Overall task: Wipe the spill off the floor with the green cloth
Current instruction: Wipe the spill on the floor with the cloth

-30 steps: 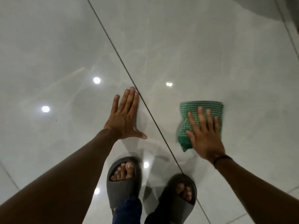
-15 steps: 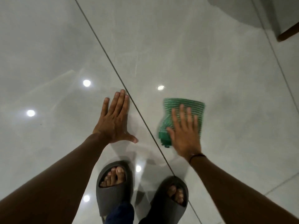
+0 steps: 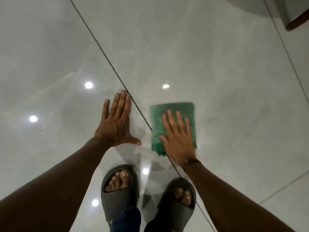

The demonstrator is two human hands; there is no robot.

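R hand (image 3: 179,139) flat, fingers spread, pressing green cloth (image 3: 173,114) on floor (image 3: 217,72); L hand (image 3: 116,122) flat, open on tile beside it.

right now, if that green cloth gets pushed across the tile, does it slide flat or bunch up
The green cloth looks thin, woven and floppy, so it would probably bunch without a flat palm; the right hand lies spread over it. The glossy floor mirrors the ceiling lights, so it likely glides easily. The fringed near edge may drag or curl.
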